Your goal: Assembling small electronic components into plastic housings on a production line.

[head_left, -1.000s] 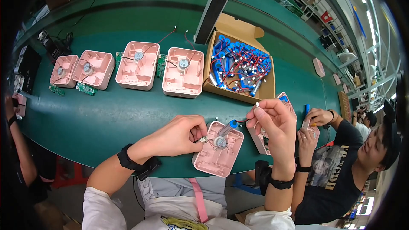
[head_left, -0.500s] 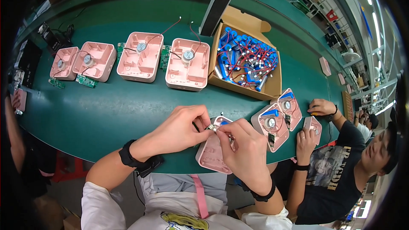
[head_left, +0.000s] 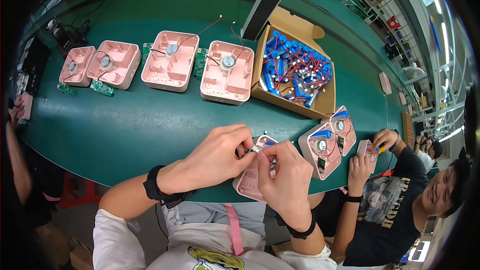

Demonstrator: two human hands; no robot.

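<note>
White connector (head_left: pixel 255 149): I see it pinched between both hands, above one pink housing (head_left: pixel 248 182).
Left hand (head_left: pixel 225 152): its fingers are bent, thumb and fingertips clamped on the connector.
Right hand (head_left: pixel 287 175): its back faces up, its fingertips pinch at the same connector.
Other housings: I count four (head_left: pixel 162 74) beyond the left hand, each containing one round speaker (head_left: pixel 171 49); two (head_left: pixel 330 159) right of the right hand, each containing one blue battery (head_left: pixel 321 134).
Cardboard box (head_left: pixel 290 106): beyond the right hand, filled with many blue batteries.

We are seeing pink housings (head_left: pixel 248 182), green circuit boards (head_left: pixel 104 88), blue cylindrical batteries (head_left: pixel 322 134), a brown cardboard box (head_left: pixel 295 23) and a green surface (head_left: pixel 150 125).
</note>
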